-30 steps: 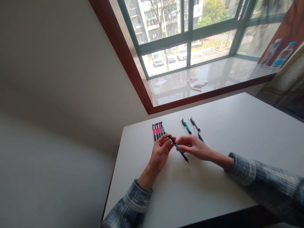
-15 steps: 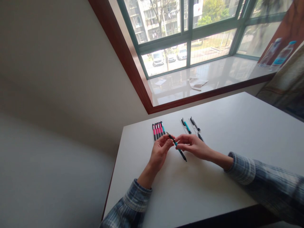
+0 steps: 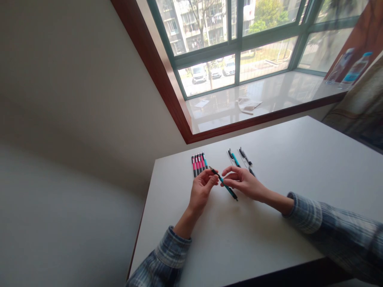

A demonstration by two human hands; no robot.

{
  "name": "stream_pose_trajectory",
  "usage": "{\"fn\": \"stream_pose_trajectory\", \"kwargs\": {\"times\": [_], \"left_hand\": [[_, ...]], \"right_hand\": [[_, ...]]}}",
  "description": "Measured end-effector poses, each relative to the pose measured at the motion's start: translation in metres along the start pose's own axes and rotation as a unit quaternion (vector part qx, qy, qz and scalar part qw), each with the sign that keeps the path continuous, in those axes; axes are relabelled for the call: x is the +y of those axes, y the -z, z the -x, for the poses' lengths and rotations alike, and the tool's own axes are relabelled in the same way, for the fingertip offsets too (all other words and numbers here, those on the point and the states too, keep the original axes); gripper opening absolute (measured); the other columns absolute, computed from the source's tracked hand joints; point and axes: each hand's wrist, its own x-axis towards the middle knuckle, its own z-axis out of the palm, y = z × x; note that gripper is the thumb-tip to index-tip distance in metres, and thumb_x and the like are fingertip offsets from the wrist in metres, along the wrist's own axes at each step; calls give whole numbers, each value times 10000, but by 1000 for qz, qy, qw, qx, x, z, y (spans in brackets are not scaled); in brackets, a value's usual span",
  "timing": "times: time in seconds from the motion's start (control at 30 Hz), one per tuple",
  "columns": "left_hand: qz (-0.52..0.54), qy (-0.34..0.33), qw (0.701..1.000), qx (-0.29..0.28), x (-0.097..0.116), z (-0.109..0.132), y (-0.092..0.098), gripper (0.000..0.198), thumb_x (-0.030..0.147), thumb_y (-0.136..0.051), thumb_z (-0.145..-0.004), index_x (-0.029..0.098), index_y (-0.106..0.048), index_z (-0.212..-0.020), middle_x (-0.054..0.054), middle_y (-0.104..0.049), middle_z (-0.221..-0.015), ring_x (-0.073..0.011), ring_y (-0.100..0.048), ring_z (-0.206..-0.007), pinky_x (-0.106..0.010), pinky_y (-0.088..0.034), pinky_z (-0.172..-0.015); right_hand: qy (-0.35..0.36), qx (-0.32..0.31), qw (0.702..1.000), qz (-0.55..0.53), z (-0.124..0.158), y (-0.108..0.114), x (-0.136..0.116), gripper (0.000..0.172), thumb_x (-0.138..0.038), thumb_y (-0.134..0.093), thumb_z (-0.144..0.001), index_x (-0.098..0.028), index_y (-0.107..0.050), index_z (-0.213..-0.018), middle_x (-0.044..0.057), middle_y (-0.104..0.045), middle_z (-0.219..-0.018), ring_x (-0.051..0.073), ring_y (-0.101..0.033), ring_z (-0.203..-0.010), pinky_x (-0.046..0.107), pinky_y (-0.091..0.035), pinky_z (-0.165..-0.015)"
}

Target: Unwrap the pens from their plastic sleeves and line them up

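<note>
A black-and-teal ballpoint pen slants above the white table, its pointed tip up and to the left. My left hand pinches it near the tip end between thumb and fingers. At the pen's middle, the lower fingertips of my right hand grip the barrel, while its upper fingers are bent and lifted off. Just beyond my left hand lies a row of several assembled pens, mostly pink and black with a teal one at the right end, their lower ends partly hidden.
Past my right hand lie loose pen parts: a teal barrel, a black clip piece, a dark pen part and thin refills. The white table meets a wall and a window ledge holding a cloth and bottles.
The pen has turned slightly in my fingers, its lower end shifting right and a little up, with its clip side now showing. The upper fingers of my right hand have lifted slightly.
</note>
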Motion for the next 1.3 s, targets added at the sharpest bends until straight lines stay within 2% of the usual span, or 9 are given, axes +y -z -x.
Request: {"fn": "stream_pose_trajectory", "kwargs": {"times": [0.1, 0.3, 0.43, 0.57, 0.7, 0.83, 1.03, 1.2, 1.3], "left_hand": [[-42, -6, 999, -2, 2, 1, 0, 282, 380, -810, -842, 162, -777, -1018, -46, -725, -831, -162, -641, -760, -289, -518, -781], [-67, -3, 997, -33, 1, 2, -3, 395, 368, -819, -834, 192, -746, -1180, -105, -766, -1071, -228, -710, -941, -357, -558, -883], [-100, 0, 993, -66, -3, 5, -7, 481, 345, -844, -812, 203, -681, -1242, -105, -751, -1076, -220, -724, -895, -357, -587, -824], [-120, -20, 991, -55, -5, 8, -10, 426, 341, -827, -834, 208, -643, -1194, -64, -741, -957, -197, -717, -829, -324, -583, -781], [-117, -24, 992, -32, -8, 8, -9, 368, 349, -817, -838, 216, -648, -1136, -54, -724, -955, -190, -698, -818, -308, -563, -755], [-133, -47, 990, -24, -9, 8, -8, 253, 321, -791, -855, 220, -715, -1074, -53, -715, -960, -190, -669, -866, -288, -526, -777], [-201, -69, 977, -24, -9, 10, -7, 212, 305, -682, -925, 239, -751, -1114, -58, -711, -1009, -198, -623, -885, -285, -489, -772], [-230, -74, 970, -34, -5, 10, -7, 207, 289, -631, -938, 229, -753, -1094, -62, -704, -992, -213, -608, -859, -291, -464, -736], [-242, -82, 966, -33, -2, 10, -8, 178, 299, -600, -951, 218, -739, -1027, -48, -696, -929, -207, -596, -821, -294, -441, -742]], "right_hand": [[14, -8, 1000, 23, 1, -3, -5, 371, -455, -747, -903, -181, -664, -1139, 98, -800, -977, 249, -752, -968, 367, -574, -832], [65, 36, 996, 44, 1, -1, -11, 330, -458, -733, -918, -190, -697, -1107, 83, -791, -983, 237, -752, -947, 367, -596, -845], [82, 55, 995, 34, -1, 1, -11, 330, -461, -755, -897, -196, -707, -1089, 83, -779, -1005, 238, -749, -940, 360, -615, -814], [77, 54, 995, 40, -1, 1, -8, 318, -456, -765, -886, -196, -714, -1061, 76, -770, -982, 231, -744, -927, 351, -620, -806], [75, 60, 994, 59, -1, 3, -10, 327, -458, -776, -870, -197, -711, -1055, 81, -759, -1005, 233, -736, -941, 359, -624, -817], [92, 83, 989, 75, -2, 10, -18, 389, -487, -730, -903, -198, -699, -1161, 102, -723, -1111, 223, -718, -938, 358, -620, -801], [125, 97, 984, 84, -2, 16, -27, 465, -489, -715, -919, -214, -681, -1292, 86, -705, -1066, 209, -687, -907, 330, -601, -767], [123, 93, 985, 78, -3, 16, -23, 364, -484, -727, -914, -199, -748, -1138, 69, -737, -902, 208, -698, -817, 327, -592, -732], [111, 99, 985, 82, -4, 16, -21, 365, -505, -742, -893, -197, -770, -1087, 69, -756, -874, 216, -708, -791, 330, -586, -712]]}}
